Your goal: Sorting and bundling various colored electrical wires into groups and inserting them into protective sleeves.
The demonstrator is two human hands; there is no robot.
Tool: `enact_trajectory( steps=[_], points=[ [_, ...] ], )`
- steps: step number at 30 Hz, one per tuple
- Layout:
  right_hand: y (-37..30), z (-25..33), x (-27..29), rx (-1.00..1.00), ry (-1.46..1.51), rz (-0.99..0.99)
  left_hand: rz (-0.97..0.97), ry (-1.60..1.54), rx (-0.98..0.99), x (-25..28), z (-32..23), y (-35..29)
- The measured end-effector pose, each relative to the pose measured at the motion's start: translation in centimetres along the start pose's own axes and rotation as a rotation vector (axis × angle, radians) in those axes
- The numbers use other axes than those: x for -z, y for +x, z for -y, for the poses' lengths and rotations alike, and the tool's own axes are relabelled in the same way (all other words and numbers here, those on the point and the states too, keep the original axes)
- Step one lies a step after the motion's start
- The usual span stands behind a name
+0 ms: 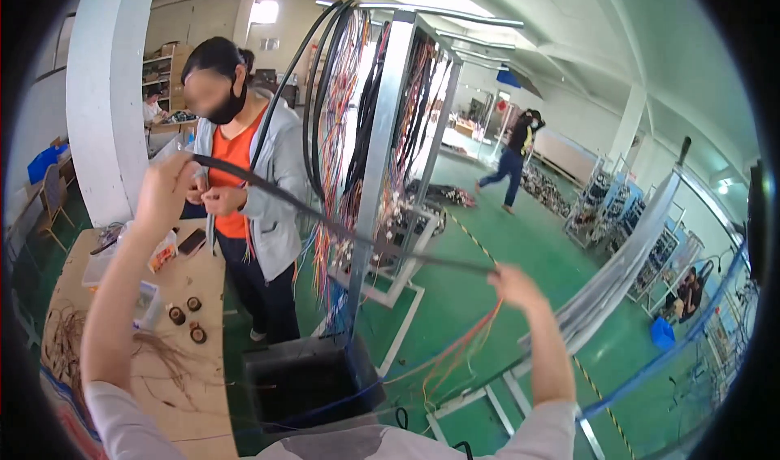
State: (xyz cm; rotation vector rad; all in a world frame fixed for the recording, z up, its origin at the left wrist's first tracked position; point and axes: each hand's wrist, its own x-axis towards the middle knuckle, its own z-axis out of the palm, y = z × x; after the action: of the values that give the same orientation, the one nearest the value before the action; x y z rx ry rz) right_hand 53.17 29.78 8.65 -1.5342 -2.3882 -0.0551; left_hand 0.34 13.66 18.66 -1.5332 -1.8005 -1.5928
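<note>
Stretched between my raised hands is a long black-covered wire harness (313,210), slanting down from left to right. My left hand (165,190) is closed on its upper end, above the table. At the lower end my right hand (520,288) grips it, slightly blurred. Red, orange and yellow wires (465,345) hang from below my right hand toward the lower middle. Behind the harness stands a metal rack (375,151) hung with many coloured wires (340,94) and black cables.
A wooden table (203,297) at left carries tape rolls (177,315), a phone (192,241) and loose brown wires (154,354). Close by, a person in a grey jacket (280,216) stands facing it. A dark bin (317,350) sits below; another person (513,155) walks farther off.
</note>
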Motion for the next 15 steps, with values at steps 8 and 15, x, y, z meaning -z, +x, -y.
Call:
enact_trajectory(
  steps=[8, 15],
  points=[
    [13.8, -4.3, 10.6, -0.153, 1.219, -0.814, -0.327, 0.166, -0.667, -1.8, -11.4, 14.2],
    [31.2, 4.3, 28.8, 0.17, 1.333, -0.8, -0.577, 0.214, -0.401, 2.8, -12.9, 24.2]
  ],
)
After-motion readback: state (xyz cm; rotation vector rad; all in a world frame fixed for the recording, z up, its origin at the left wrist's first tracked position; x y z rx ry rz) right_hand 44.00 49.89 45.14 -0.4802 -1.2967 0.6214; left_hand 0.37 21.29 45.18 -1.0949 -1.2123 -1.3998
